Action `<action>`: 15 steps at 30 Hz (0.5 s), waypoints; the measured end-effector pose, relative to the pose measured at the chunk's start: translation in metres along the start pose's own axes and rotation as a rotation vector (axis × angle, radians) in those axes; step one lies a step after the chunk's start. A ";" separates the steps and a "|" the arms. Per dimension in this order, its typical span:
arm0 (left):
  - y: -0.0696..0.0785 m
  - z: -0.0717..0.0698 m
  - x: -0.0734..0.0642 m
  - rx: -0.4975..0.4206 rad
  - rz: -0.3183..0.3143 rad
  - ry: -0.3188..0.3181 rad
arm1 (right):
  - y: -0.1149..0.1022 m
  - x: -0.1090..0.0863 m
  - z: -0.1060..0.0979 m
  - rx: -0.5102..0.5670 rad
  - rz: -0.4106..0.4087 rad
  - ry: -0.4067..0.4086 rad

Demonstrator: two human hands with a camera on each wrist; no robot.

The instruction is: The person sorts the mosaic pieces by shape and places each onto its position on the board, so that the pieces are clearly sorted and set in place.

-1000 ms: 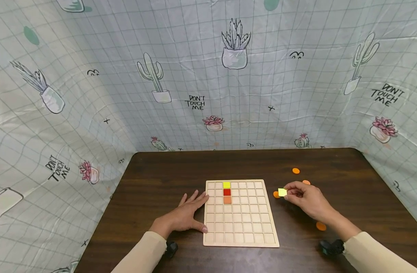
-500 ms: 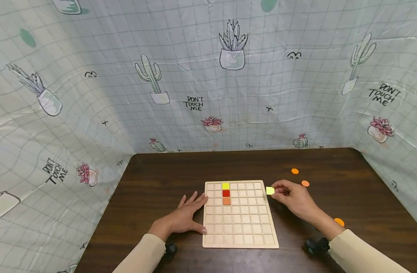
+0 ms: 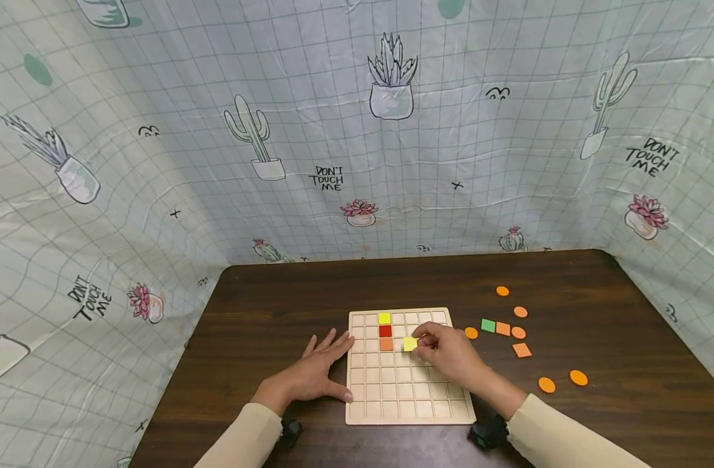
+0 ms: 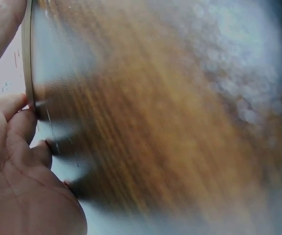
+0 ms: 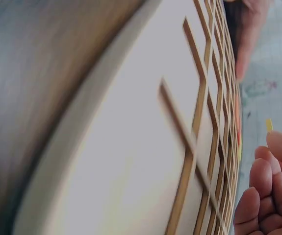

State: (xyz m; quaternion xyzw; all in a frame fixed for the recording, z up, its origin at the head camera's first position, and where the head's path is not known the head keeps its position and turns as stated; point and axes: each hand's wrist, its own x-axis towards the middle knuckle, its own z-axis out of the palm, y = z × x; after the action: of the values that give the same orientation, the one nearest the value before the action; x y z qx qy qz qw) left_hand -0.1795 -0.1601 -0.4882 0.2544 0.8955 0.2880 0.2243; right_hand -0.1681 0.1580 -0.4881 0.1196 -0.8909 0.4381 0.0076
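Observation:
A pale wooden grid board [image 3: 407,409] lies on the dark table. My left hand [image 3: 312,370] is spread at its left edge, thumb and fingertips touching the rim; the left wrist view shows those fingers along the board's side. Between thumb and fingertips my right hand [image 3: 453,354] pinches a yellow square tile [image 3: 410,344], held over the upper middle of the grid. The tile appears edge-on as a thin yellow strip [image 5: 269,125] in the right wrist view. One column of the grid holds a yellow tile [image 3: 384,318], a red tile [image 3: 385,331] and an orange tile [image 3: 386,344].
Right of the board lie a green square tile [image 3: 488,325], orange square tiles [image 3: 503,329] and several orange discs [image 3: 546,385] on the table [image 3: 275,292]. A patterned cloth [image 3: 310,130] surrounds the table at the back and sides.
My right hand has carried the yellow tile leftward from above the loose pieces to over the board, uncovering the green and orange squares. The left hand stays at the board's edge.

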 end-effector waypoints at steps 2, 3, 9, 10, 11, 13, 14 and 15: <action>0.000 0.000 0.000 -0.003 0.000 0.002 | -0.004 0.002 0.007 -0.008 -0.010 -0.005; 0.000 0.000 0.000 -0.002 0.001 0.004 | -0.006 0.002 0.010 -0.010 -0.015 -0.007; -0.001 0.000 0.000 -0.005 0.005 0.002 | -0.012 0.005 0.022 0.006 -0.010 -0.014; -0.001 0.000 0.000 -0.006 0.005 0.001 | -0.013 0.005 0.024 0.005 -0.006 -0.015; -0.001 0.000 0.000 -0.006 0.005 0.002 | -0.013 0.005 0.025 0.000 0.001 -0.015; -0.001 -0.001 0.000 -0.005 0.006 0.002 | -0.013 0.006 0.027 -0.019 0.007 -0.011; -0.001 -0.001 0.000 -0.005 0.008 0.002 | -0.013 0.006 0.028 -0.026 0.013 -0.008; -0.001 -0.001 0.000 -0.004 0.009 0.003 | -0.013 0.006 0.029 -0.032 0.016 -0.004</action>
State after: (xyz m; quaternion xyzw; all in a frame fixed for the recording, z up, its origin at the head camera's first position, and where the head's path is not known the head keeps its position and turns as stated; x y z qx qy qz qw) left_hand -0.1804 -0.1610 -0.4886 0.2575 0.8941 0.2913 0.2223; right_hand -0.1689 0.1261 -0.4952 0.1133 -0.8987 0.4237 0.0042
